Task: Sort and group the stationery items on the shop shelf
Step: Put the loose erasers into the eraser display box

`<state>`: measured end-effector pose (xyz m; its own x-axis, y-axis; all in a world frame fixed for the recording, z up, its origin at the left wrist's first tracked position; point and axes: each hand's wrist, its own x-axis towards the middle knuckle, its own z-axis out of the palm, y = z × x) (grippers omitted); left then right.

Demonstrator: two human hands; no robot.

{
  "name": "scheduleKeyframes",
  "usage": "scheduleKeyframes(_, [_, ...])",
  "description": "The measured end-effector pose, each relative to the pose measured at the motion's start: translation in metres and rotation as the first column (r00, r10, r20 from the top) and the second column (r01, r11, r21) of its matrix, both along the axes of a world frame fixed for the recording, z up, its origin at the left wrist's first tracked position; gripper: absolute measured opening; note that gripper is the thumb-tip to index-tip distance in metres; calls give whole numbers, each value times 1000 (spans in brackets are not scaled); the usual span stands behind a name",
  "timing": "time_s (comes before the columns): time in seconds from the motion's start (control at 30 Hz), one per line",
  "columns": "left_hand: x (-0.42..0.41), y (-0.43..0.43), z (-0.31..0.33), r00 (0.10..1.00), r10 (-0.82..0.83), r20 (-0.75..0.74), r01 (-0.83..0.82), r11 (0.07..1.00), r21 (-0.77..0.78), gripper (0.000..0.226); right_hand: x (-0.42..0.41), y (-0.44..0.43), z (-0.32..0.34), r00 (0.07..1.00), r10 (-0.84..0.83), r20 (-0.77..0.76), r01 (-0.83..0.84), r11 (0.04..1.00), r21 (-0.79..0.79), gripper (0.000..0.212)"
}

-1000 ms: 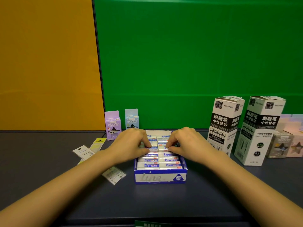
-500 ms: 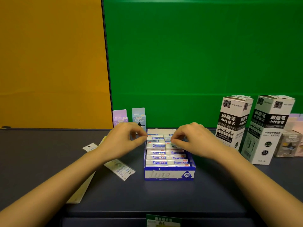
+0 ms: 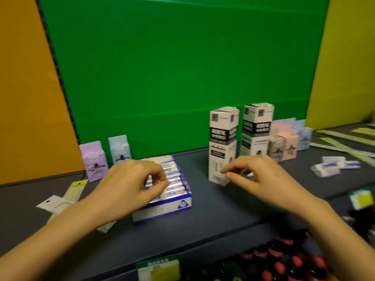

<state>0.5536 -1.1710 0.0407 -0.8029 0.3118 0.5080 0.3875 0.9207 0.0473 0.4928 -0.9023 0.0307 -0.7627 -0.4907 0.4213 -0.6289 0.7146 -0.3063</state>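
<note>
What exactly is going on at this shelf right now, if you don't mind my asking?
A person is sorting stationery. The left hand rests over the blue eraser box, which is packed with erasers. The right hand hovers empty in front of the tall white refill box. A few loose erasers lie farther right.

A single head-worn camera looks forward and down from above and close in front of the dark shelf (image 3: 213, 211), tilted so the shelf edge slopes. It faces the green back panel (image 3: 172, 67), with both forearms entering from the bottom corners and the lower shelf just visible beneath
</note>
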Motion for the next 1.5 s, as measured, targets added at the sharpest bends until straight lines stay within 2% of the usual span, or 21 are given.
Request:
scheduleKeyframes(0.2, [1,46,-15,1000,-23,-14,22,999,-47,40,16,98,-16,986,-168,0,168,986,-25,16])
scheduleKeyframes(0.37, [1,105,-29,1000,20,-4,-20,1000,-4,45,25,187,-26,967,-252,31,253,967,-31,17])
scheduleKeyframes(0.6, [5,210,-51,996,85,14,-85,994,62,44,23,292,-36,969,-246,30,247,968,-41,19])
scheduleKeyframes(0.7, [5,252,-53,997,73,36,-76,993,93,29,12,319,-38,967,-254,36,255,966,-32,21])
scheduleKeyframes(0.77, [0,275,-53,998,56,26,-58,993,100,23,3,331,-38,964,-264,41,265,964,-11,23])
scheduleKeyframes(0.97, [-35,315,-45,999,42,16,-43,997,57,46,-34,352,-34,967,-248,65,248,969,16,29])
scheduleKeyframes(1.17, [-92,343,-38,999,3,34,-4,1000,27,47,-88,356,-24,986,-152,74,149,988,46,30])
scheduleKeyframes(1.33, [-138,357,-39,989,-11,146,9,1000,15,43,-139,342,-18,995,-31,95,17,988,150,34])
scheduleKeyframes(1.5, [-177,359,-46,939,-42,343,43,999,5,56,-180,324,-24,985,26,172,-68,968,243,54])
